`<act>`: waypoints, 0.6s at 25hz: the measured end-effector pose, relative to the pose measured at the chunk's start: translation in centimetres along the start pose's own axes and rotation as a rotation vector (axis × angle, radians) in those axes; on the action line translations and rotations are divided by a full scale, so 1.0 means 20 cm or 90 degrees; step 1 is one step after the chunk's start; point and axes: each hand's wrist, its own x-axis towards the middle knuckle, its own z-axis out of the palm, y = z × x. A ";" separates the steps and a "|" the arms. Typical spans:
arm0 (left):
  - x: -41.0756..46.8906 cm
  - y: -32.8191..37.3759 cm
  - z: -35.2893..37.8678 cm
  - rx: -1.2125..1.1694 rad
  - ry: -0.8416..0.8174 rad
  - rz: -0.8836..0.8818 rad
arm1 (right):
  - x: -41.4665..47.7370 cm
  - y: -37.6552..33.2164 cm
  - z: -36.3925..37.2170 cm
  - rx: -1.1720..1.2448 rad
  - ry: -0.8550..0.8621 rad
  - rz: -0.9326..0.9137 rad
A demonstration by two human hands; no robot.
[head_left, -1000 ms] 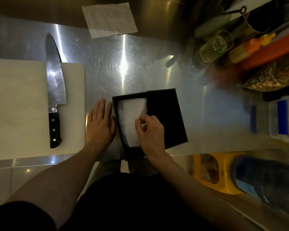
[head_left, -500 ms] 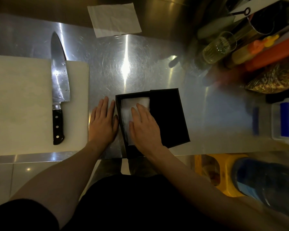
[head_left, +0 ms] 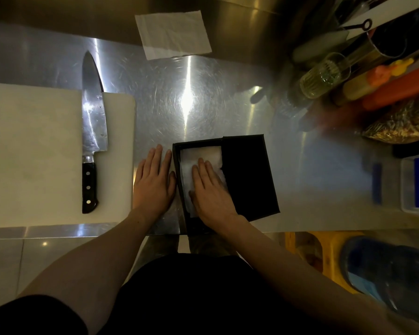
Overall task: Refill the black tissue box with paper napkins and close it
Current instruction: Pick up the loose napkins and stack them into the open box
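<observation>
Black box (head_left: 179, 151) at lower centre of the frame, near counter (head_left: 179, 97) edge, long axis running top to bottom, tilted slightly. Lid (head_left: 248, 175) overlapping its right half, hiding that side. Napkins (head_left: 203, 153) inside, partly covered by right hand (head_left: 211, 192), flat, fingers extended, gripping nothing. Left hand (head_left: 154, 180) flat on counter just beside box, grasping nothing. Knife (head_left: 92, 131) on board (head_left: 32, 153) at left; items at right blurred.

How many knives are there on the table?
1. The knife lies along the right edge of the white cutting board, with its black handle nearest the person, left of the left hand. Others may hide in the blurry clutter at far right.
</observation>
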 end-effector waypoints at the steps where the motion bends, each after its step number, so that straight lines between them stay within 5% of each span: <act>1: 0.00 0.00 0.00 -0.001 -0.004 -0.002 | 0.00 0.00 -0.02 0.005 0.036 -0.003; 8: 0.00 0.01 -0.03 -0.006 -0.026 -0.006 | 0.09 0.05 -0.23 0.046 0.129 -0.076; 12: 0.00 0.01 -0.02 -0.002 -0.038 -0.014 | 0.25 0.08 -0.36 0.090 0.309 -0.130; 15: 0.00 0.02 -0.02 0.007 -0.042 -0.021 | 0.51 0.12 -0.49 0.171 0.308 -0.117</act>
